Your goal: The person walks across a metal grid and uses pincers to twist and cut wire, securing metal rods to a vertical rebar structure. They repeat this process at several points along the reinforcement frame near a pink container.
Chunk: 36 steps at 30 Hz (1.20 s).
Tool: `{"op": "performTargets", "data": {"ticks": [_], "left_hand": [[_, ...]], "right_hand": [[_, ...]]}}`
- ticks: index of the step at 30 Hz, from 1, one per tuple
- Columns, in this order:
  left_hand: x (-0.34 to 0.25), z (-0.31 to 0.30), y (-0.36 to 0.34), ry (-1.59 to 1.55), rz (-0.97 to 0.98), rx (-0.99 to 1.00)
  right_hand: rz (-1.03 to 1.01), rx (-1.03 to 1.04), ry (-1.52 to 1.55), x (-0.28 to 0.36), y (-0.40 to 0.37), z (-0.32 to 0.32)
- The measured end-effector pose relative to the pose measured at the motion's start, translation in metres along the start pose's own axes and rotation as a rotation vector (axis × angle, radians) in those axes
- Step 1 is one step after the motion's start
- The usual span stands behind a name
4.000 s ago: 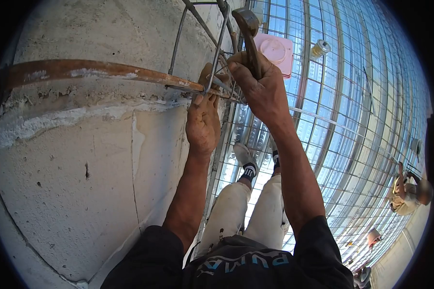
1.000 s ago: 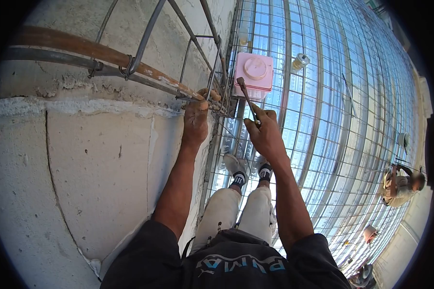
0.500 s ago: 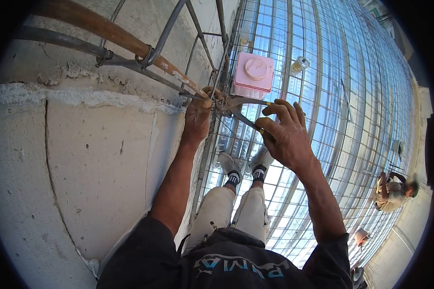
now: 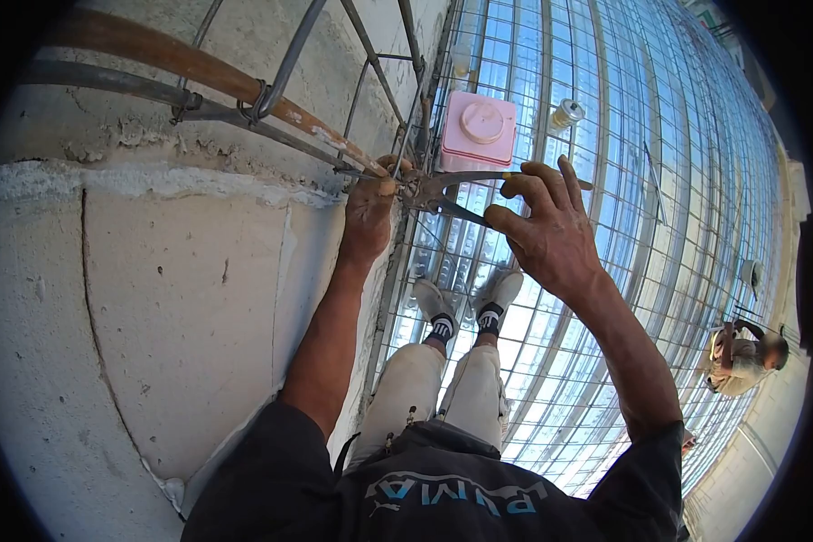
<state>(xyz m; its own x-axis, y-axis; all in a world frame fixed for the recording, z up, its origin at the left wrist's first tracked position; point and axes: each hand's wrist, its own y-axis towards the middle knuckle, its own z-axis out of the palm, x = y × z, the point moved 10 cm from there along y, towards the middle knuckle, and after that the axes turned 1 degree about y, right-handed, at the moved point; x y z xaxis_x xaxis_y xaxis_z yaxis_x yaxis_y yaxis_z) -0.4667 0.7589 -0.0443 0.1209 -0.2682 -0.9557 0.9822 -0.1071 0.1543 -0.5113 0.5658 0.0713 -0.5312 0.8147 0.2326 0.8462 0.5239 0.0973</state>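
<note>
- Located pliers (image 4: 443, 184) at the inner end of the rusty bar (image 4: 199, 66), head among crossing bars; could not tell the exact bite.
- Read long axis as roughly crosswise, from the left hand (image 4: 369, 219) out to the right hand (image 4: 556, 244), handles parted.
- Placed the head left of the right fingers and just beside the left hand; nearest to the head, the left; nearest to the handles, the right.
- Spread right thumb and fingers across the handles: thumb against the lower, fingers bent over the upper.
- Curled left fingers around the rusty bar, thumb pressed on top; could not tell every fingertip behind the bars.
- Counted near the pliers: one rusty bar, one dark bar (image 4: 117, 83), two ties (image 4: 260, 98) in plain sight.
- Counted farther out: one wall (image 4: 208, 262) at left; one mesh (image 4: 641, 235) at right, with one pink box (image 4: 458, 140) and one jar (image 4: 566, 115) on it.
- Counted below: two shoes (image 4: 436, 303); at far right, one co-worker (image 4: 739, 363).
</note>
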Motion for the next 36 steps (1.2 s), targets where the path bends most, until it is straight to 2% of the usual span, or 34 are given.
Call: {"op": "performTargets", "data": {"ticks": [9,12,16,19,22,25,27,29,32,35,36], "left_hand": [[-0.002,0.000,-0.001,0.013,-0.017,-0.008],[-0.002,0.001,-0.001,0.004,-0.011,0.001],[-0.010,0.005,0.001,0.048,-0.008,0.029],[-0.003,0.005,-0.001,-0.052,-0.059,0.108],[0.001,0.001,-0.004,-0.079,-0.098,0.076],[0.003,0.003,-0.004,-0.111,-0.115,0.098],[0.003,0.004,-0.003,-0.091,-0.123,0.106],[0.001,0.002,-0.003,-0.076,-0.129,0.116],[0.000,0.004,-0.002,-0.098,-0.151,0.127],[-0.001,0.004,-0.003,-0.174,-0.188,0.102],[0.001,0.004,-0.003,-0.202,-0.199,0.100]], "right_hand": [[-0.024,0.111,0.011,-0.011,0.003,0.012],[0.006,0.032,0.087,-0.008,0.004,0.001],[0.207,0.174,0.272,-0.010,-0.007,0.019],[0.229,0.325,0.850,-0.001,-0.017,0.062],[0.398,0.428,0.993,0.000,-0.020,0.081],[0.463,0.272,0.785,-0.008,-0.022,0.066],[0.555,0.384,0.800,-0.001,-0.028,0.062],[0.604,0.487,1.126,0.012,-0.039,0.089],[0.529,0.690,1.938,0.047,-0.050,0.123],[0.555,0.659,2.140,0.050,-0.045,0.120],[0.547,0.703,2.031,0.048,-0.043,0.117]]}}
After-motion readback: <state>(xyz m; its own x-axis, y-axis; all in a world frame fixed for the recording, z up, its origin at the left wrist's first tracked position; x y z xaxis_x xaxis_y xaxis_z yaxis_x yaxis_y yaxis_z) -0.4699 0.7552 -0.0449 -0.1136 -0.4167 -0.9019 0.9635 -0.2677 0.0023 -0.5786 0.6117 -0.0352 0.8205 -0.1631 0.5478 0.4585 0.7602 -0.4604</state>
